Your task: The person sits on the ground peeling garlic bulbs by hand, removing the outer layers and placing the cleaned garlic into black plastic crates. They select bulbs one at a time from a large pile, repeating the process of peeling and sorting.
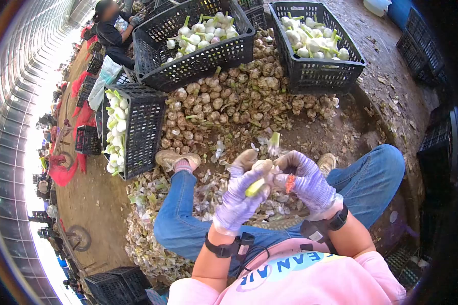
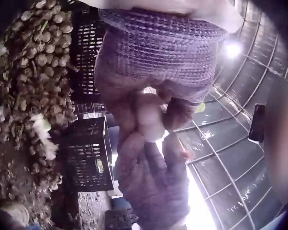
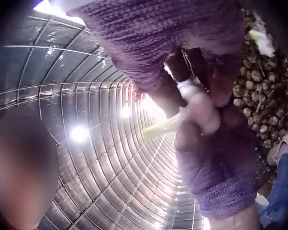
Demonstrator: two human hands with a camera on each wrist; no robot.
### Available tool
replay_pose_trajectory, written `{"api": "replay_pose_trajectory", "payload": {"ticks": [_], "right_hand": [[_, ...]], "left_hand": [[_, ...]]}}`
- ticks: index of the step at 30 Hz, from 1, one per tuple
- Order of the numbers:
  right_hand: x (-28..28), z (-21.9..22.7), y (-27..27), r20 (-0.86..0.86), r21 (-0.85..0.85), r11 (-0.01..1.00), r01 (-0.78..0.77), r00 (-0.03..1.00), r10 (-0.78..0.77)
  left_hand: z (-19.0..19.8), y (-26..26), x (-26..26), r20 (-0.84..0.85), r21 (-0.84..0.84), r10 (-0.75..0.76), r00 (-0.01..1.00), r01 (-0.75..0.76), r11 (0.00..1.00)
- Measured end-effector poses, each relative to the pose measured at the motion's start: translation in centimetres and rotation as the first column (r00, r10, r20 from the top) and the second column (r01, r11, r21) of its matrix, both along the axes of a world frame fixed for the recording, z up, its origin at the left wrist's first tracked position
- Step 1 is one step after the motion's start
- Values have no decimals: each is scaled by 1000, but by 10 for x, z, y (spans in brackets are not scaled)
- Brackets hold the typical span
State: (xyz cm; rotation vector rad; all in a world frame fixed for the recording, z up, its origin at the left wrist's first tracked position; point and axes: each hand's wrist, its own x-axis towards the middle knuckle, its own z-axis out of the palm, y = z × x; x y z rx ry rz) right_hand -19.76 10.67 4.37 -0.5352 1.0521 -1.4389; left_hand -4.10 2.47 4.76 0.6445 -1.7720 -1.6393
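Spreading wide, the bulb heap (image 1: 220, 99) lies along the near edge of the black crate (image 1: 204, 67). The left hand (image 1: 240, 195) grips and the right hand (image 1: 310, 184) pinches one garlic bulb (image 3: 204, 114) between them; light, steady finger pressure probably spares its flesh.

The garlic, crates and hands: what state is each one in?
Held bulb: whitish, stem attached
Left hand: gloved, gripping the bulb
Right hand: gloved, gripping the bulb
Left crate: holding white garlic
Middle crate: open-topped, holding white garlic
Right crate: open-topped, holding white garlic
Garlic heap: brownish, loose on the ground
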Motion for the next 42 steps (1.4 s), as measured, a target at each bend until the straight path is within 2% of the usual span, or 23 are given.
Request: {"api": "replay_pose_trajectory", "payload": {"ticks": [1, 2, 5, 7, 8, 9, 11, 13, 14, 15, 17, 19, 21, 24, 26, 29, 31, 34, 36, 37, 39, 41, 42], "right_hand": [[3, 0, 0, 2, -1, 1000, 1, 1000, -1], [8, 1, -1, -129, -26, 998, 50, 990, -53], [8, 0, 0, -386, -54, 994, 98, 916, -111], [-2, 12, -4, 144, 75, 966, 247, 956, -255], [-5, 13, -10, 311, 15, 929, 370, 881, -356], [-23, 4, -25, 320, -120, 949, 291, 916, -240], [-27, 6, -11, 370, -14, 881, 474, 821, -436], [-30, -5, -9, 392, -192, 906, 379, 875, -283], [-25, -6, -8, 126, -188, 926, 328, 943, -308], [-19, -6, -7, -151, -167, 946, 279, 940, -304], [-8, -9, -6, -16, -125, 978, 168, 985, -171], [-3, -9, -7, 13, -122, 988, 99, 995, -98], [-5, -20, -14, -390, -99, 994, 46, 917, -81], [-8, -19, -12, -13, -107, 992, -65, 998, 64], [-12, -35, -12, 17, -3, 999, -40, 999, 40], [-24, -45, -15, 66, 172, 985, -28, 998, 17], [-31, -46, -17, -76, 245, 969, -36, 995, 56], [-39, -72, -21, -92, 299, 954, -4, 995, 33], [-40, -91, -26, -41, 298, 954, 30, 999, -18], [-39, -103, -27, 32, 294, 953, 67, 996, -80], [-44, -121, -32, -155, 167, 979, 114, 984, -88], [-47, -132, -38, -342, 240, 958, 154, 937, -65], [-51, -131, -40, -343, 262, 951, 164, 937, -67]], "left_hand": [[-2, 0, -1, 111, -249, 49, 993, -20, 968], [-1, 2, -3, 111, -251, 48, 993, -19, 968], [8, 11, -7, 32, -7, 209, 977, -209, 978], [3, 4, 2, -10, -38, 167, 986, -168, 985], [6, 6, 6, -134, 265, 141, 981, -101, 959], [8, 7, 9, -259, 531, 149, 954, 12, 847], [-6, 0, 16, -278, 582, 154, 948, 39, 812], [-11, -2, 11, -327, 709, 362, 873, -27, 705], [-12, -4, 7, -299, 752, 399, 867, -43, 658], [-17, -6, 5, -298, 754, 400, 867, -43, 656], [-30, -11, 2, -381, 771, 329, 864, 100, 629], [-35, -10, -6, -326, 782, 328, 886, 57, 621], [-38, -7, -12, -255, 768, 263, 930, 29, 640], [-57, -24, -21, -184, 764, 338, 923, -82, 640], [-86, -48, -31, -119, 774, 433, 894, -189, 604], [3, -85, -92, -363, 672, 240, 900, 74, 737], [37, -108, -120, -642, 454, 72, 763, 303, 838], [18, -162, -141, -283, 365, 216, 934, -104, 925], [-41, -197, -154, -16, 238, 292, 956, -280, 930], [-68, -206, -160, 97, 203, 281, 955, -295, 934], [-121, -218, -178, 266, 49, 226, 937, -247, 968], [-170, -230, -203, 518, -311, 223, 826, -61, 948], [-175, -229, -220, 583, -262, 176, 793, -21, 965]]}}
